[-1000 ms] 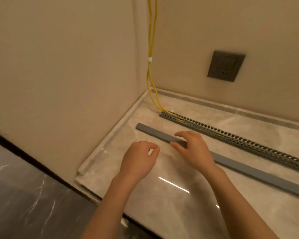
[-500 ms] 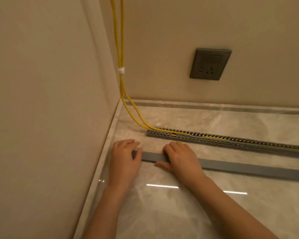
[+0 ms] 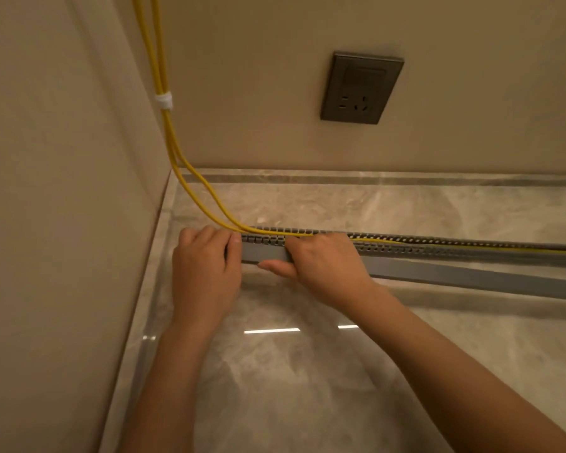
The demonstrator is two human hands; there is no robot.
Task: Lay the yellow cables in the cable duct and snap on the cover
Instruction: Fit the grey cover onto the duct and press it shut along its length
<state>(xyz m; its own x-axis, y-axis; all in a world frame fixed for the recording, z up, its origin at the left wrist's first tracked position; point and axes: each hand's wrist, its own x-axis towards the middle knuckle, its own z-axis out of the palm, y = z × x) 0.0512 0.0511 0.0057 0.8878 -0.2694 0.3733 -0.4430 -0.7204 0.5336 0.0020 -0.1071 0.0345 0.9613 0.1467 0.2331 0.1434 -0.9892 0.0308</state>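
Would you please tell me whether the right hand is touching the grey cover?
Touching: in the head view the right hand wraps the grey cover near its left end, thumb under its front edge, fingers over its top.

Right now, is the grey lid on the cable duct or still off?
Off. Both hands hold the cover beside the cable duct, whose slotted top shows.

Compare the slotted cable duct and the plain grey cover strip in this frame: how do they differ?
The cable duct has slotted, comb-like side walls; the cover is a smooth, solid strip. The duct carries the yellow cables along its length; the cover carries nothing. The cover is gripped near its left end by the left hand and right hand; the duct lies on the marble surface behind it, farther from the camera. Both are long, grey and run roughly parallel.
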